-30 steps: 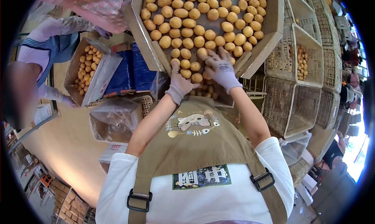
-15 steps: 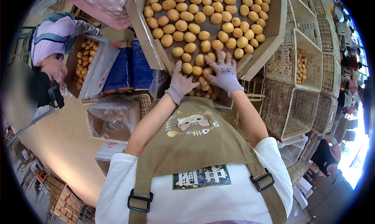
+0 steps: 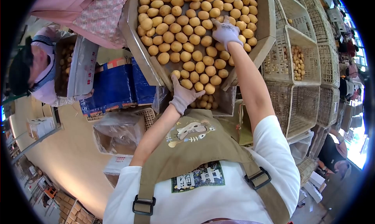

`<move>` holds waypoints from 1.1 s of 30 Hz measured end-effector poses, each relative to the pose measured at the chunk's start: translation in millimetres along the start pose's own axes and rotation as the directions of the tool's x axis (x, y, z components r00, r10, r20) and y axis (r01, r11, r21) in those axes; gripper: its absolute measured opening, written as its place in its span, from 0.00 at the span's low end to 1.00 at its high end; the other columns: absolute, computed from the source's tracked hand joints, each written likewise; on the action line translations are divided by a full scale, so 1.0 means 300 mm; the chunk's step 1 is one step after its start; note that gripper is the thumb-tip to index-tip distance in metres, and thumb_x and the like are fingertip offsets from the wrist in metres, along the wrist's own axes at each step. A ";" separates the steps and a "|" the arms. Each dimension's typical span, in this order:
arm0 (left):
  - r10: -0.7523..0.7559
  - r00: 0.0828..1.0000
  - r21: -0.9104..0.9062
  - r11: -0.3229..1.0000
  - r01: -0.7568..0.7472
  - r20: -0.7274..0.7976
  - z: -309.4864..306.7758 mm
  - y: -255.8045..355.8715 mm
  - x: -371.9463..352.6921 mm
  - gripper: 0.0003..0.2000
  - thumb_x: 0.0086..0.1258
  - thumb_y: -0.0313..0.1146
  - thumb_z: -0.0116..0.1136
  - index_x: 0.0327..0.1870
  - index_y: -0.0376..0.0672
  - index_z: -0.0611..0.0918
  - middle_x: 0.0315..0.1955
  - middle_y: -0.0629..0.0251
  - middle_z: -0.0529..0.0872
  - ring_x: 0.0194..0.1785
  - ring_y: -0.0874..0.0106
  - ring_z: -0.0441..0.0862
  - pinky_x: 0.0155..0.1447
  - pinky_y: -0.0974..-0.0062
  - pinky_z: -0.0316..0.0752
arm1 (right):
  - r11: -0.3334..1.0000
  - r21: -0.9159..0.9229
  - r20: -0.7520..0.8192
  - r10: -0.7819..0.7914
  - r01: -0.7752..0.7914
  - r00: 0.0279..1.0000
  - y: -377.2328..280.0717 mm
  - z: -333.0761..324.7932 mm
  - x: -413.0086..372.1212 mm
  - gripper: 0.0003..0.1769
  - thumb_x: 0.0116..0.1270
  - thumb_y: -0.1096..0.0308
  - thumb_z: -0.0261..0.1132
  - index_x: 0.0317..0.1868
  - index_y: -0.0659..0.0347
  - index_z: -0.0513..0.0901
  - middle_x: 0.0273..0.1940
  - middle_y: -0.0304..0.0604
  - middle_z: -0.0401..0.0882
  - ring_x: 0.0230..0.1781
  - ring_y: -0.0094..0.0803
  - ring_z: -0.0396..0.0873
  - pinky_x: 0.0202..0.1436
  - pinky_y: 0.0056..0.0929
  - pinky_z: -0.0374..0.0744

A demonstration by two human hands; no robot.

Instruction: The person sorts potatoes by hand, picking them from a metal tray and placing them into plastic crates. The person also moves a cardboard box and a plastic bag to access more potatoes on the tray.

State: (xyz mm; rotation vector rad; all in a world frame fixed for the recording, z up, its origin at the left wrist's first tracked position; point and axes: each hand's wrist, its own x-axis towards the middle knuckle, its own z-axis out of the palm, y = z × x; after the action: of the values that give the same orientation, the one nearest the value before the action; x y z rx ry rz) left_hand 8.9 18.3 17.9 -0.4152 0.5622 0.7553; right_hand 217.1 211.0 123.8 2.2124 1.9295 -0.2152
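Many round yellow potatoes (image 3: 181,36) lie on a sorting table with raised wooden sides (image 3: 137,44), narrowing toward me. At its narrow mouth, my left hand (image 3: 184,96), in a pale glove, is open with thumb and fingers apart, beside the nearest potatoes. Farther up on the right, my gloved right hand (image 3: 226,32) reaches over the potatoes with its fingers spread, touching some of them. Below the mouth, against my apron, a box (image 3: 225,103) holds more potatoes. Parts of both hands' fingertips are hard to make out among the potatoes.
Stacked plastic crates (image 3: 304,107) stand on the right, one with potatoes inside. To the left are blue boxes (image 3: 113,83) and a plastic-lined carton (image 3: 117,132). A co-worker (image 3: 43,68) at far left holds a carton (image 3: 83,70) of potatoes.
My right hand has moved from the mouth up and right over the potatoes. Potatoes have shifted toward the mouth. My left hand stays near the mouth. The co-worker's carton has changed its tilt.
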 end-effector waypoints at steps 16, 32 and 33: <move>0.061 0.996 0.009 0.998 -0.060 -0.066 0.024 -0.028 0.010 0.54 0.59 0.84 0.43 0.81 0.56 0.55 0.81 0.64 0.55 0.82 0.51 0.52 0.76 0.31 0.50 | 0.723 0.629 -0.444 0.031 0.286 0.896 0.149 0.154 -0.559 0.33 0.52 0.57 0.83 0.55 0.58 0.79 0.50 0.49 0.80 0.49 0.47 0.83 0.54 0.40 0.83; 0.044 0.998 -0.006 0.999 -0.044 -0.033 0.020 0.012 0.004 0.52 0.63 0.80 0.46 0.82 0.55 0.54 0.82 0.65 0.53 0.83 0.54 0.50 0.77 0.29 0.48 | 0.965 0.263 -0.560 0.163 -0.011 0.812 0.545 0.161 -0.761 0.21 0.66 0.66 0.68 0.60 0.57 0.84 0.59 0.57 0.82 0.57 0.55 0.81 0.61 0.47 0.79; 0.047 0.999 0.021 0.999 -0.047 -0.020 0.005 0.010 0.007 0.52 0.63 0.80 0.47 0.82 0.55 0.54 0.82 0.66 0.53 0.83 0.54 0.50 0.77 0.29 0.48 | 0.891 0.444 -0.547 0.188 0.093 0.816 0.462 0.092 -0.681 0.21 0.69 0.70 0.67 0.61 0.59 0.83 0.61 0.55 0.80 0.56 0.51 0.82 0.61 0.43 0.80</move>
State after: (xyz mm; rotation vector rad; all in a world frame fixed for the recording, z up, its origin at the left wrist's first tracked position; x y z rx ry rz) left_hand 8.5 22.3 17.3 -0.3923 0.6000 0.7904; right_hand 326.7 -10.0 153.0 2.9026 2.3005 0.0389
